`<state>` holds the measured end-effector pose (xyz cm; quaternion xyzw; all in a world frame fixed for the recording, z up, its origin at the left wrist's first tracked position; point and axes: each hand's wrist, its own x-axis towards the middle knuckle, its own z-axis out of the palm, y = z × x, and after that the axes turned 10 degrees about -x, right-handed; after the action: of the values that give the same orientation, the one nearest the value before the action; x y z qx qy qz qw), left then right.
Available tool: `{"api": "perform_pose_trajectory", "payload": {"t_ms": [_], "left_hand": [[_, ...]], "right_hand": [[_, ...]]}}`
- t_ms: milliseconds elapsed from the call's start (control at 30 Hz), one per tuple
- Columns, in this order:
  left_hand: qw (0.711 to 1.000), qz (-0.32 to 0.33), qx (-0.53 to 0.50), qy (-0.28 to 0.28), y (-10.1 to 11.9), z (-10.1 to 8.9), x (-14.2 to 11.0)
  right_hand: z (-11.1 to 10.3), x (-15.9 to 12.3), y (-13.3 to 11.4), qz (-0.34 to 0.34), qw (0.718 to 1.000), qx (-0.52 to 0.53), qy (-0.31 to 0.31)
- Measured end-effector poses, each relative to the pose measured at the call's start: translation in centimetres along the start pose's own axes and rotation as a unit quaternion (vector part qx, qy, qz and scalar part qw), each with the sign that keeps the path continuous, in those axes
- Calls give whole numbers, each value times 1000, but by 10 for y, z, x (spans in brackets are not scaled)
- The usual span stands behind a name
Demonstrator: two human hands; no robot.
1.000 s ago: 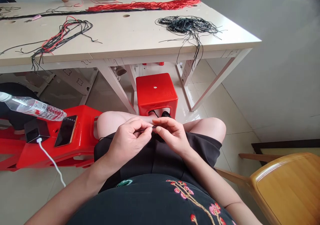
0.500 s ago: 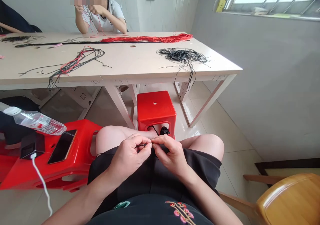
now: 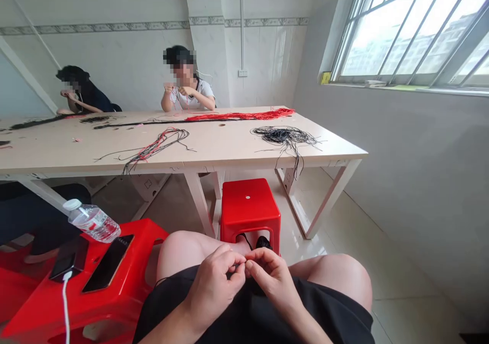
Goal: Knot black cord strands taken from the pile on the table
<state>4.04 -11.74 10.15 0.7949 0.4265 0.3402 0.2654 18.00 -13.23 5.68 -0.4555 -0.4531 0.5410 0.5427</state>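
Currently, the left hand [image 3: 216,290] and right hand [image 3: 272,288] are held close together above the lap, over a black skirt [image 3: 252,313]. Fingers [image 3: 240,261] of both hands are pinched together on a thin dark cord [image 3: 239,266], clamped at the fingertips, so only a short length shows between them.

Noted beyond the knees: a red plastic stool [image 3: 250,206] with a dark coiled bundle [image 3: 263,242] visible through its side opening. Left of the hands, a second red stool [image 3: 114,303] carries a smartphone [image 3: 108,263], a black charger [image 3: 69,258] with a white cable [image 3: 65,308], and a clear water bottle [image 3: 93,222].

Ahead stands a pale desk [image 3: 214,150] bearing a heap of black threads [image 3: 284,136], a tangle of red and black cords [image 3: 156,148], and a long red bundle [image 3: 240,115]. Two co-workers sit on the far side: one [image 3: 187,81] with hands raised at chest height, another [image 3: 80,91] with hands near the head.
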Motion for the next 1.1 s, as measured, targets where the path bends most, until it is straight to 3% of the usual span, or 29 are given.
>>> {"api": "perform_pose_trajectory", "payload": {"t_ms": [333, 567, 733, 933, 1100], "left_hand": [[994, 74, 74, 21, 3, -6, -5], [994, 78, 70, 8, -4, -5, -8], [993, 103, 50, 13, -4, -6, -4], [996, 86, 1, 0, -3, -5, 0], [999, 5, -50, 5, -2, -3, 5]], "right_hand": [[6, -2, 1, -53, 998, -14, 4], [8, -2, -3, -59, 997, -52, 8], [9, -2, -9, -67, 992, -102, 44], [9, -2, -8, -93, 985, -124, 71], [9, -1, -8, -90, 991, -63, 70]]}}
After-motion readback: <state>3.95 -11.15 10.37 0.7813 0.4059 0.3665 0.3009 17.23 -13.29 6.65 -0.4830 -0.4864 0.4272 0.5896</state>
